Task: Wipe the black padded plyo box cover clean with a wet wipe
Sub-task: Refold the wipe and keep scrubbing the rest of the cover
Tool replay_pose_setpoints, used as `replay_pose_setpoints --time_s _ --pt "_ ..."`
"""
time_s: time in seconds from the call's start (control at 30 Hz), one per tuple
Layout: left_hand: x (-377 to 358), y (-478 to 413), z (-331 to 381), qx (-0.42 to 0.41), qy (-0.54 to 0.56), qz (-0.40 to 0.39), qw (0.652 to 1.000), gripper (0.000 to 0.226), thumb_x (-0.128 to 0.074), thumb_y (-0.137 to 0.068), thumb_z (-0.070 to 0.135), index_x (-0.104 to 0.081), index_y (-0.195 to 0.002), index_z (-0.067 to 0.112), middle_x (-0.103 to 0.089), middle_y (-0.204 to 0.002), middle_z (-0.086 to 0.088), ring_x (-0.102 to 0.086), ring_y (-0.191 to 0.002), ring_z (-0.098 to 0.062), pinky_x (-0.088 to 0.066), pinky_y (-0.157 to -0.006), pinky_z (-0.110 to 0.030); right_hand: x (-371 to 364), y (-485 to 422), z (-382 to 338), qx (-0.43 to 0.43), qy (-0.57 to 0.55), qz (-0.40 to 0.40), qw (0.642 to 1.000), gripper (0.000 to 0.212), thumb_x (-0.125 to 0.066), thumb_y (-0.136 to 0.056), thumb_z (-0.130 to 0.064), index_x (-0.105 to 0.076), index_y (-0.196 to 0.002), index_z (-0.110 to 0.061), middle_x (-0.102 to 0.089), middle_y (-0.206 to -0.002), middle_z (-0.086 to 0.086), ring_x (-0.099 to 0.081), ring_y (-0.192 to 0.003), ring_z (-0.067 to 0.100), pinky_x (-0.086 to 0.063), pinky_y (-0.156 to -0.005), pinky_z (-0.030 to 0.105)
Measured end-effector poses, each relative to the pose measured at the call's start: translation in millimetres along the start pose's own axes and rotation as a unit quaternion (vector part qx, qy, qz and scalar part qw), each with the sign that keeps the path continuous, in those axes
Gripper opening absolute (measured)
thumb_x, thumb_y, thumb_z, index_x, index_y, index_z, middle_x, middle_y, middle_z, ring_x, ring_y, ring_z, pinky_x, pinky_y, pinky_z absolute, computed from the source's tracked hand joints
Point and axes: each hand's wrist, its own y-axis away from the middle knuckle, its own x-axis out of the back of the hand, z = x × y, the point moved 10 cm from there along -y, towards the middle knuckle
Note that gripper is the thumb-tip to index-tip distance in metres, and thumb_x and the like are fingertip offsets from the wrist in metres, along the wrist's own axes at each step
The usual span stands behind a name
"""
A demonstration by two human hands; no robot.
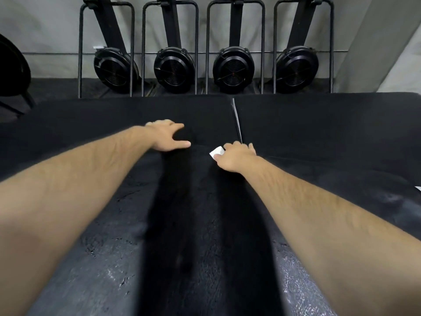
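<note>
1. Our left hand point(167, 136) rests flat on the black padded plyo box cover point(200, 213), fingers spread and fairly straight, thumb reaching toward the other hand. It holds nothing.
2. Our right hand point(238, 157) grips the wet wipe point(216, 152), a small white folded piece showing between the thumb and the curled fingers, and presses it onto the cover close to its far edge.
3. We see the cover filling the near and middle view beneath both forearms. Its skin looks cracked and greyish to either side, with dark arm shadows down the middle.
4. Just beside our right hand runs a narrow seam point(237, 122). Across it lies a second black pad point(330, 133), set alongside the cover.
5. Past the far edge, four black fan machines point(174, 69) stand in a row against the grey wall point(45, 30), each inside a thin metal frame.
6. At the left edge we see a dark rounded shape point(11, 65). A white scrap point(418, 188) shows at the right edge, and we cannot tell what either is.
</note>
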Motion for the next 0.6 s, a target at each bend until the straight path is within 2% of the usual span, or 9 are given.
replay_pose_setpoints --time_s 0.07,0.13,0.2,0.3,0.43,0.6 --pt "-12 -5 -24 0.048 -0.014 -0.044 0.998 0.116 -0.02 -0.063 0.102 -0.015 -0.158 0.037 -0.021 -0.164 -0.001 -0.02 -0.151 -0.027 -0.009 -0.123 -0.052 3 -6 3 0.004 -0.015 0.0 1.0 0.065 -0.039 -0.097 -0.057 -0.04 -0.147 -0.016 -0.04 -0.149 0.011 -0.035 -0.138 0.032 -0.024 -0.117 0.044" --pt "-31 -2 -36 0.088 -0.004 -0.066 0.994 0.125 -0.013 -0.056 0.105 -0.024 -0.156 0.031 -0.027 -0.161 -0.001 -0.025 -0.149 -0.027 -0.004 -0.121 -0.057 2 -13 4 0.01 -0.03 -0.004 0.999 0.066 -0.04 -0.094 -0.059 -0.041 -0.146 -0.018 -0.042 -0.146 0.009 -0.036 -0.136 0.031 -0.028 -0.11 0.042" --pt "-37 -3 -38 0.099 0.025 -0.038 0.994 0.127 -0.014 -0.055 0.106 -0.037 -0.149 0.024 -0.039 -0.154 -0.001 -0.033 -0.143 -0.027 -0.014 -0.12 -0.057 0 -20 6 0.02 -0.045 -0.01 0.999 0.067 -0.041 -0.093 -0.061 -0.042 -0.145 -0.018 -0.045 -0.143 0.009 -0.038 -0.133 0.031 -0.028 -0.109 0.042" --pt "-34 4 -36 0.11 0.045 -0.035 0.992 0.125 -0.018 -0.052 0.108 -0.045 -0.143 0.026 -0.048 -0.148 0.001 -0.043 -0.137 -0.028 -0.031 -0.112 -0.047 2 -24 9 0.047 -0.054 0.004 0.997 0.062 -0.045 -0.093 -0.062 -0.051 -0.134 -0.015 -0.055 -0.13 0.006 -0.047 -0.123 0.03 -0.031 -0.104 0.041" --pt "-15 13 -26 0.116 0.003 -0.048 0.992 0.131 -0.019 -0.051 0.109 -0.044 -0.147 0.024 -0.047 -0.151 0.004 -0.043 -0.139 -0.024 -0.035 -0.111 -0.044 14 -19 15 0.096 -0.062 0.041 0.993 0.043 -0.05 -0.096 -0.056 -0.055 -0.108 -0.015 -0.058 -0.104 0.0 -0.055 -0.105 0.027 -0.032 -0.102 0.04" --pt "10 24 18 0.097 -0.012 -0.063 0.993 0.128 -0.021 -0.059 0.105 -0.045 -0.148 0.016 -0.045 -0.152 -0.005 -0.043 -0.139 -0.029 -0.033 -0.113 -0.044 34 -12 57 0.094 -0.05 0.075 0.991 0.038 -0.051 -0.095 -0.052 -0.056 -0.099 -0.014 -0.056 -0.102 0.001 -0.053 -0.099 0.027 -0.029 -0.096 0.037"
